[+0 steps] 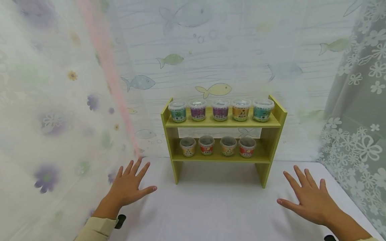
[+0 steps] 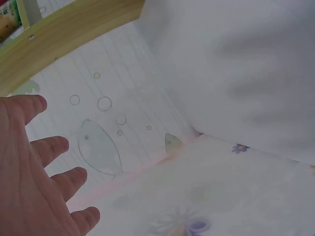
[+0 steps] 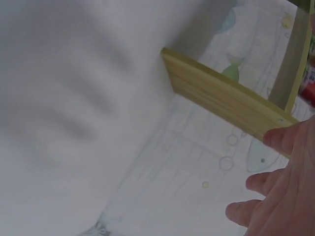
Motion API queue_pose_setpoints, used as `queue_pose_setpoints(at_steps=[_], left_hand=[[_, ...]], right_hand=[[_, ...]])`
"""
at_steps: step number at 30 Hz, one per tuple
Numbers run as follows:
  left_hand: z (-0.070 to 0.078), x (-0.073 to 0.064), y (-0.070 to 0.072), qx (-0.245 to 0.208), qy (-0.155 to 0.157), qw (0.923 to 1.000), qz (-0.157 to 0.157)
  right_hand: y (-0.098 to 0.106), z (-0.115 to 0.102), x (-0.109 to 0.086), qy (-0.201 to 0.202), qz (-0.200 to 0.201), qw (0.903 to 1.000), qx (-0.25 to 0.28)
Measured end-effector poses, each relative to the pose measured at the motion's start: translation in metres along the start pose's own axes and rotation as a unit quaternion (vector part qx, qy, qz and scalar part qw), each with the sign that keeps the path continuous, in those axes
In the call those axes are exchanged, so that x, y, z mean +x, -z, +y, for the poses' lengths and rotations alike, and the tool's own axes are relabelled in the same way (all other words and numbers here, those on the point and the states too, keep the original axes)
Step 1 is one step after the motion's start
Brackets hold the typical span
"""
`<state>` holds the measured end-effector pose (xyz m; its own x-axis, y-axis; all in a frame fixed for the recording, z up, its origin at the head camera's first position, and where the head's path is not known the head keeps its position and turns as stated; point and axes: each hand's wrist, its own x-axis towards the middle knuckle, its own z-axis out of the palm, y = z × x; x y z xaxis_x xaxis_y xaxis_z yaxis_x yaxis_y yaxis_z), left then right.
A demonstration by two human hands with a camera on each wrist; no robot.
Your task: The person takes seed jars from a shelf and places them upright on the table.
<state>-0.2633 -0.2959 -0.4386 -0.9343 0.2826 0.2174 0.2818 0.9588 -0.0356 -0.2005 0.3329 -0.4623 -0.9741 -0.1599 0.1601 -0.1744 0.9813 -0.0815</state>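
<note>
A two-tier yellow-green wooden shelf (image 1: 223,124) stands on the white table against the back curtain. Its upper tier carries several lidded tubs with teal, purple and orange labels, among them a purple tub (image 1: 220,109). Four-sided labels in orange and red mark the smaller row below, including a red tub (image 1: 206,145). My left hand (image 1: 126,185) hovers over the table left of the shelf, fingers spread, holding nothing. On the other side my right hand (image 1: 313,197) is likewise spread and bare. Part of the shelf's side panel (image 3: 221,91) appears beyond the right fingers in the right wrist view.
White cloth covers the table (image 1: 217,207). Behind it hangs a curtain printed with fish (image 1: 217,89), and a flowered curtain (image 1: 51,117) closes off the left side. Sheer lace with white flowers (image 1: 368,150) drapes down the right.
</note>
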Motion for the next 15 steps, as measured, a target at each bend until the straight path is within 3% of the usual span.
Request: queue_pose_setpoints(at_steps=[7,15], left_hand=[[-0.002,0.001,0.005,-0.009,0.000,0.9999,0.008],[0.002,0.012,0.028,-0.003,-0.009,0.9996,0.027]], right_hand=[[0.010,-0.001,0.001,0.014,0.019,0.9997,-0.012],[0.036,-0.003,0.014,0.026,0.037,0.9988,-0.018]])
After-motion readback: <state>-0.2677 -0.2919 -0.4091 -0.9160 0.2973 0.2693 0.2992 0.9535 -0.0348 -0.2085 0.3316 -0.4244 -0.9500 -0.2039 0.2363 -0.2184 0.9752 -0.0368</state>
